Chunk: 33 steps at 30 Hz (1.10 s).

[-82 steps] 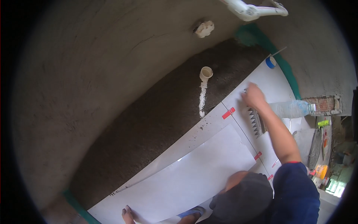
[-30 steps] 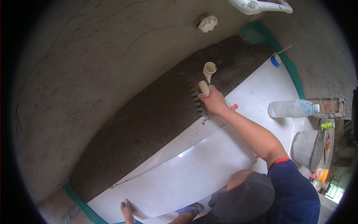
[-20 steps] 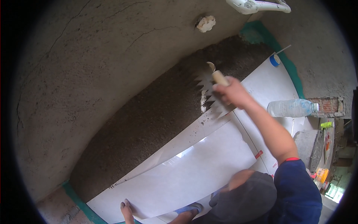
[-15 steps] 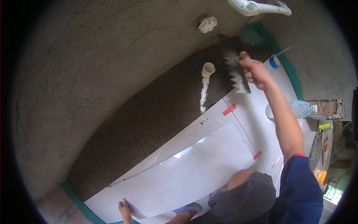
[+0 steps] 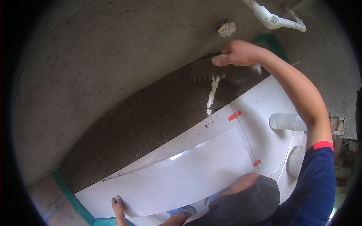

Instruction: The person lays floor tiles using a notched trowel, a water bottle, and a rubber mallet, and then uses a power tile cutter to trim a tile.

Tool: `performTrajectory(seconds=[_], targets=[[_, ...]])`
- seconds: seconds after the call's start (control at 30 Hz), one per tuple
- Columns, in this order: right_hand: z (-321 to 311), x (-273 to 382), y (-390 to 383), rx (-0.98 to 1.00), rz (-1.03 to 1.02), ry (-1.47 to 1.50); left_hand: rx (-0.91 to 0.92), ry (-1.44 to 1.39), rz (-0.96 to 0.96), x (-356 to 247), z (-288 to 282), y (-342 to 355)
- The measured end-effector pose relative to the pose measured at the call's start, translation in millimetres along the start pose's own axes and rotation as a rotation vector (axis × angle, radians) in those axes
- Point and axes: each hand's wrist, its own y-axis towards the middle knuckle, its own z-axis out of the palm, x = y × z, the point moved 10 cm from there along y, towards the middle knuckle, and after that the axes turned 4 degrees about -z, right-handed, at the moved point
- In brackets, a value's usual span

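Observation:
My right hand [image 5: 241, 53] is closed round the pale handle of a notched trowel [image 5: 218, 60]. Its toothed blade, blurred by motion, is over the dark wet mortar bed [image 5: 132, 120], close to the wall and just above a crumbly white strip [image 5: 212, 97]. The pipe stub at the top of that strip is hidden behind the trowel. At the lower left, my left hand [image 5: 118, 207] rests at the edge of a large glossy white tile [image 5: 188, 169], fingers extended and holding nothing I can see.
Red clips [image 5: 235, 115] sit along the tile joint. A clear plastic bottle [image 5: 287, 122] lies on the right-hand tile, partly behind my forearm. White pipework [image 5: 279, 22] juts out at the top right. Green coating [image 5: 68, 196] borders the left corner. A dark cap [image 5: 245, 201] shows at the lower edge.
My right hand has moved left and up with the trowel, from above the tile edge to over the mortar. The pipe stub and blue roll are now hidden. The view has shifted slightly.

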Motion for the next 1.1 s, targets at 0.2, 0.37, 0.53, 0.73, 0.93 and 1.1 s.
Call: performTrajectory(seconds=[0.2,0.37,0.53,0.73,0.93,1.1], targets=[[22.8,32.1,47.3,0.081,0.022,0.090,0.018,0.027,-0.011,-2.6,-1.5,-8.9],[0.9,10.9,36.3,-0.072,-0.059,0.102,-0.008,-0.012,-0.068,10.5,-3.4,-12.6],[10.4,-58.6,38.1,-0.035,0.145,0.196,-0.022,-0.043,-0.036,11.0,-4.1,-12.9],[0.3,-138.5,27.0,-0.126,0.279,0.355,0.016,-0.007,-0.040,9.0,-5.3,-15.9],[-5.9,-75.4,-9.6,-0.113,0.239,0.259,0.007,-0.016,-0.036,12.3,-3.1,-12.9],[-6.6,-0.6,16.5,-0.262,-0.042,-0.060,0.006,-0.024,-0.072,6.5,-1.7,-15.9]])
